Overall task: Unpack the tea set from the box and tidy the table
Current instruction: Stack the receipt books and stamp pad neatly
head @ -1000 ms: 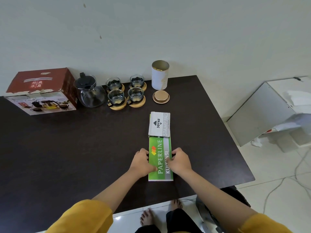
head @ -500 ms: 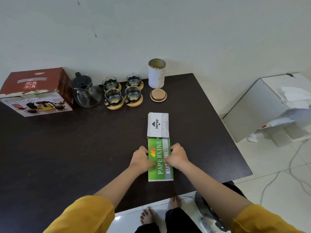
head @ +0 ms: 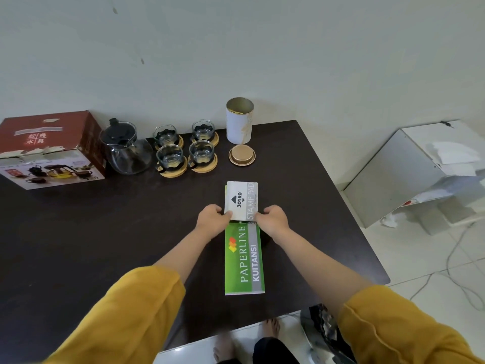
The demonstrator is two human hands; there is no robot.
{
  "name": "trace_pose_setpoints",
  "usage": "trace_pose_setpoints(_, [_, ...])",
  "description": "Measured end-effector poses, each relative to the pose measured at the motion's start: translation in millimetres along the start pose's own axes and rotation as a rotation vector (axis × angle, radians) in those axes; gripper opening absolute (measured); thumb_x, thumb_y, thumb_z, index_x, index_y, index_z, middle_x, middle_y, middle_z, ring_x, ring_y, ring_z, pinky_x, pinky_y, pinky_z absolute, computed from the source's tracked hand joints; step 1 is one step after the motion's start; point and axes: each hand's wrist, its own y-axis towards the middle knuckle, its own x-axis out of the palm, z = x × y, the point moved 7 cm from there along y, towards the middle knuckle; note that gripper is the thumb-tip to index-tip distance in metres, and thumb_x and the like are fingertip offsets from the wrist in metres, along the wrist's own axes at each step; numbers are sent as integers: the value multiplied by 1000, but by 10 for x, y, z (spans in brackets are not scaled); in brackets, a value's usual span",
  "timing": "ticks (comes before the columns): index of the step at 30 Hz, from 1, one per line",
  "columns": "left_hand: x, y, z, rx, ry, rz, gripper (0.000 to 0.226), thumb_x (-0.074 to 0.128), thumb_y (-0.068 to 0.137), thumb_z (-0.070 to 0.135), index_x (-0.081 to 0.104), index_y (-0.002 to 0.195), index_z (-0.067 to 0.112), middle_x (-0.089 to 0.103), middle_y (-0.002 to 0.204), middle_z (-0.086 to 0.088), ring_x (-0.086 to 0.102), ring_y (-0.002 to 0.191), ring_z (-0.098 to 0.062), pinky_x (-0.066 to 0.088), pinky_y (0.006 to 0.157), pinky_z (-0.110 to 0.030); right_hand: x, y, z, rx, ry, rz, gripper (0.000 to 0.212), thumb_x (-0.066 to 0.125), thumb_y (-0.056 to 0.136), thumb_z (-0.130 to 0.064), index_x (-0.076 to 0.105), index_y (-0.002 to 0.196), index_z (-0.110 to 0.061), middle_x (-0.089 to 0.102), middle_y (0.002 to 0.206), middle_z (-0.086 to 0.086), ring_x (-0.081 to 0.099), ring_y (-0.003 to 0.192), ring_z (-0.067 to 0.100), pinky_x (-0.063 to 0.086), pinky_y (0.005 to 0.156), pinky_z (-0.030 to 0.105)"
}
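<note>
**Both hands gripping stamp pad box: slip and knock risks**

Left hand (head: 214, 219) and right hand (head: 273, 219) are pinching the near corners of the white stamp pad box (head: 241, 200), fingers curled on its side edges. It is lying mid-table, overlapping the far end of the glossy green receipt book (head: 244, 258), which is reaching toward the near edge. Risk: smooth card sliding on card, nudging the book off. Beyond, the glass teapot (head: 126, 149) and four glass cups (head: 185, 149) on round wooden coasters are sitting along the far edge beside the red cardboard box (head: 49, 148); a careless push could be striking them.

Between the hands: matt white cardboard stamp pad box (head: 241, 200). Below them, glossy green paper receipt book (head: 244, 258). Beyond: clear glass teapot (head: 126, 151), wooden coasters (head: 173, 170), matt dark table (head: 78, 232).
</note>
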Motion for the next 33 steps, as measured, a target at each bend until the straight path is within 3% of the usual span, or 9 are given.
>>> trace_pose_setpoints(3, [46, 60, 85, 3, 22, 37, 29, 59, 87, 34, 54, 73, 9, 55, 69, 0, 56, 74, -20, 36, 55, -29, 62, 65, -100, 15, 18, -10, 28, 59, 90, -27, 59, 112, -9, 62, 114, 10, 60, 99, 23, 42, 72, 25])
trace_pose_setpoints(7, [69, 107, 69, -44, 19, 47, 22, 63, 85, 28, 56, 73, 10, 54, 68, 1, 55, 72, -18, 37, 54, -28, 159, 178, -81, 98, 129, -34, 17, 59, 88, -21, 60, 89, -4, 67, 97, 12, 60, 73, 19, 41, 50, 25])
trace_pose_setpoints(10, [57, 166, -2, -74, -31, 13, 20, 65, 83, 26, 60, 73, 9, 59, 71, -2, 60, 74, -22, 47, 60, -31, 152, 164, -105, 205, 212, -124, 15, 61, 88, -15, 51, 95, -7, 58, 97, 5, 57, 86, 18, 50, 70, 31])
trace_pose_setpoints(13, [49, 241, -90, -91, -121, -12, 20, 67, 81, 24, 59, 70, 10, 62, 78, -8, 65, 86, -29, 56, 79, -45, 144, 156, -176, 232, 227, -187, 46, 62, 87, -16, 40, 126, -8, 51, 116, 6, 51, 114, 25, 45, 85, 37])
trace_pose_setpoints(15, [48, 260, -119, -118, -155, -26, 19, 66, 83, 22, 57, 70, 11, 62, 81, -9, 65, 88, -30, 55, 82, -47, 199, 160, -222, 239, 271, -235, 41, 61, 87, -13, 39, 122, -11, 56, 118, 9, 56, 112, 28, 49, 91, 43])
trace_pose_setpoints(18, [51, 241, -100, -154, -222, -41, 17, 63, 86, 20, 56, 73, 11, 61, 87, -11, 60, 83, -25, 54, 81, -43, 244, 187, -293, 234, 397, -259, 30, 60, 87, -3, 39, 108, -9, 60, 102, 12, 64, 98, 29, 55, 87, 50])
trace_pose_setpoints(26, [188, 374, 449, -120, -433, -19, 7, 62, 88, 15, 61, 93, 10, 62, 87, -4, 59, 76, -13, 48, 59, -25, -238, 519, -467, 109, 357, -317, 16, 56, 91, 1, 62, 106, -3, 68, 103, 13, 66, 95, 27, 56, 82, 46])
trace_pose_setpoints(30, [389, 606, 981, -63, -432, -12, 10, 64, 86, 15, 61, 76, 16, 64, 87, -5, 61, 77, -16, 54, 76, -37, -742, 905, -605, 29, 339, -269, 19, 52, 92, 3, 64, 86, -11, 68, 90, 9, 66, 85, 24, 57, 78, 43])
trace_pose_setpoints(33, [523, 855, 1340, -62, -434, -1, 5, 66, 83, 20, 62, 82, 17, 67, 94, -5, 64, 89, -20, 54, 87, -42, -1048, 1301, -701, -26, 286, -208, 18, 55, 90, 1, 67, 87, -13, 71, 98, 11, 69, 91, 26, 58, 83, 44])
